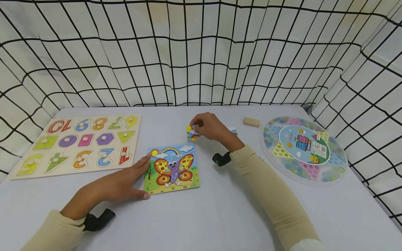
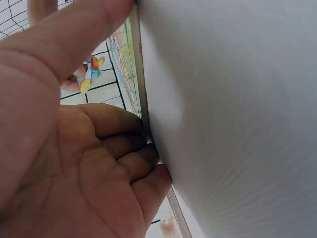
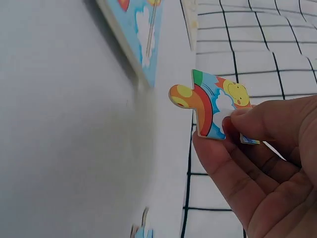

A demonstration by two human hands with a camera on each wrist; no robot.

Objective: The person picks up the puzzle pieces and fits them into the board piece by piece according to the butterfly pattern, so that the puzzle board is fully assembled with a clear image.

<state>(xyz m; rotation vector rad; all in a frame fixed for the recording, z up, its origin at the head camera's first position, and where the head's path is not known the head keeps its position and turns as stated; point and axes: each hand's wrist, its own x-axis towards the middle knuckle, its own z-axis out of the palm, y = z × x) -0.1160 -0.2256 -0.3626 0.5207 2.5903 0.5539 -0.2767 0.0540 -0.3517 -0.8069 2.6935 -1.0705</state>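
Observation:
Above the table, my right hand [image 1: 209,127] pinches a jigsaw puzzle piece [image 3: 210,106] between thumb and fingers. The piece carries a smiling sun, a cloud and part of a rainbow, and one rounded tab sticks out. My left hand [image 1: 124,183] lies at the left side of a square butterfly picture board [image 1: 174,170]. Its fingertips touch the board's edge [image 2: 141,74] near the upper left and its thumb lies by the lower left corner. Another small blue-and-white piece [image 1: 233,131] shows partly behind the right wrist.
A wooden number-and-shape peg board [image 1: 94,137] lies at the left. A small wooden block [image 1: 251,122] sits at the back right, beside a round clear package [image 1: 336,160] with a printed label. Black netting [image 1: 201,66] over white cloth encloses the table's back and sides.

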